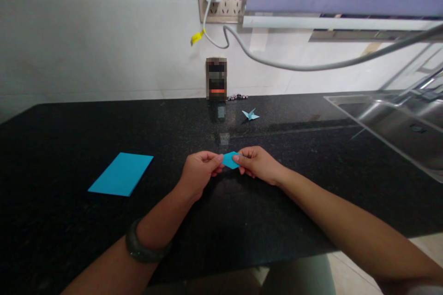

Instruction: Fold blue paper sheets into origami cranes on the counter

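A small piece of folded blue paper [230, 160] is held between my two hands, just above the black countertop. My left hand [201, 168] pinches its left end between thumb and fingers. On the other side, my right hand [258, 163] grips the right end, its thumb lying flat across the paper. The fingertips behind the paper are partly hidden. To the left lies a stack of blue paper sheets [121, 174]. Beyond my hands, a folded paper crane [251, 115] in paler blue rests on the counter.
A phone-like object [216, 79], blurred out, leans upright against the wall with a beaded strap [237, 97] beside it. A steel sink [398, 122] is set in at the right. A grey cable [277, 65] runs from the wall socket [226, 3].
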Action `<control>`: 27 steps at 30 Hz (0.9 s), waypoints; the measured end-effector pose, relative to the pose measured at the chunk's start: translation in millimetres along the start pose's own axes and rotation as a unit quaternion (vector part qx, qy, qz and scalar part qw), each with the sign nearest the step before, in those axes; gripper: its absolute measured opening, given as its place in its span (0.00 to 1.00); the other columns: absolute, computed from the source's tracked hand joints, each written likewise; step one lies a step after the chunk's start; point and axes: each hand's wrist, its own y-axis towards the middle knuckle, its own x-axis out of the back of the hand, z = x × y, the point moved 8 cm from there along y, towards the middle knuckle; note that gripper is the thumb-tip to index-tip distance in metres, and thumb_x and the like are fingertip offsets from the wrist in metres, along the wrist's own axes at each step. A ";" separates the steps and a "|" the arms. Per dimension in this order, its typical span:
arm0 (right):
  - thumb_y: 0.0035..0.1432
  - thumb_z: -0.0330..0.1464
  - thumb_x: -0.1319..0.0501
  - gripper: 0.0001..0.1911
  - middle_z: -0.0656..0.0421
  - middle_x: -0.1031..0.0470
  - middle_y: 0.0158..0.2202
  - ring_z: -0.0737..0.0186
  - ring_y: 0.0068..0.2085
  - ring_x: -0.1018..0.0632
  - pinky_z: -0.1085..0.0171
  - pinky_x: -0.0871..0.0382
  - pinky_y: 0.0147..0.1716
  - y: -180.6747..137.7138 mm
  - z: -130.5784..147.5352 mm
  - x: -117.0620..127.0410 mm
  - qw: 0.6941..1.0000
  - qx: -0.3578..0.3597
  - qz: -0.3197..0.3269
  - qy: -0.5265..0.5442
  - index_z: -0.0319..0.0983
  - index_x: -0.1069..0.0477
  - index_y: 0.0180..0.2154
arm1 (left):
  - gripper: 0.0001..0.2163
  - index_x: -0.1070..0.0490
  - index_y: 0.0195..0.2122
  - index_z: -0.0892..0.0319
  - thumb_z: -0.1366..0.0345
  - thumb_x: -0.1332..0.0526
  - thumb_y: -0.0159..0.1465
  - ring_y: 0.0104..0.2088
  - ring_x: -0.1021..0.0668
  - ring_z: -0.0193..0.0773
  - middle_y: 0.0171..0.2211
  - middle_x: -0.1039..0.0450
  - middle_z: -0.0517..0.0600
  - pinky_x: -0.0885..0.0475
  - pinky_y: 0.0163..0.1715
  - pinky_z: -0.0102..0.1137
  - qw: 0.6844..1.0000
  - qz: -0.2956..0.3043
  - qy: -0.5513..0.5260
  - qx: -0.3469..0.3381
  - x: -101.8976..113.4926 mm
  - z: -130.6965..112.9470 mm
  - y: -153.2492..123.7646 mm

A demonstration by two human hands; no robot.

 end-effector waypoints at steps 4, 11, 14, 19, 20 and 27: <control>0.48 0.41 0.39 0.16 0.66 0.39 0.13 0.77 0.12 0.44 0.73 0.56 0.10 0.7 -11.0 8.7 0.998 -0.044 0.015 -0.029 0.37 0.37 0.19 | 0.06 0.29 0.20 0.64 0.66 0.37 0.49 0.16 0.33 0.28 0.16 0.29 0.48 0.40 0.16 0.24 0.995 -0.006 0.104 0.002 3.7 -4.7 0.9; 0.49 0.39 0.40 0.18 0.67 0.45 0.11 0.76 0.14 0.46 0.71 0.55 0.14 0.9 -1.3 17.6 0.990 -0.024 -0.021 -0.134 0.37 0.41 0.16 | 0.09 0.31 0.21 0.62 0.62 0.40 0.53 0.18 0.32 0.32 0.17 0.31 0.46 0.39 0.19 0.27 0.959 0.011 0.283 -0.032 6.5 -10.0 3.6; 0.51 0.37 0.41 0.15 0.66 0.43 0.14 0.74 0.16 0.43 0.71 0.52 0.16 1.4 -0.4 16.3 0.974 -0.025 0.003 -0.226 0.36 0.37 0.18 | 0.07 0.30 0.23 0.61 0.62 0.39 0.53 0.25 0.29 0.36 0.22 0.30 0.48 0.36 0.25 0.30 0.880 -0.003 0.457 -0.128 3.7 -22.6 0.9; 0.51 0.35 0.41 0.11 0.63 0.36 0.18 0.71 0.22 0.35 0.70 0.47 0.21 0.2 6.3 11.2 0.927 0.014 0.015 -0.374 0.36 0.31 0.21 | 0.07 0.26 0.30 0.59 0.70 0.44 0.58 0.36 0.29 0.39 0.31 0.28 0.51 0.34 0.37 0.33 0.741 0.140 0.553 -0.353 -38.9 -28.6 -20.8; 0.51 0.35 0.41 0.11 0.62 0.34 0.19 0.70 0.22 0.34 0.70 0.46 0.21 -0.6 8.0 9.8 0.919 0.019 0.013 -0.393 0.36 0.30 0.22 | 0.09 0.26 0.29 0.60 0.72 0.45 0.59 0.35 0.28 0.38 0.30 0.28 0.51 0.34 0.37 0.32 0.726 0.179 0.559 -0.359 -44.8 -23.7 -23.3; 0.53 0.34 0.41 0.07 0.57 0.29 0.31 0.64 0.32 0.29 0.68 0.40 0.29 -16.2 33.8 2.5 0.838 0.176 -0.031 -0.516 0.38 0.28 0.33 | 0.10 0.25 0.29 0.61 0.73 0.46 0.59 0.35 0.26 0.36 0.31 0.27 0.51 0.32 0.37 0.31 0.732 0.196 0.564 -0.327 -43.3 -19.8 -24.0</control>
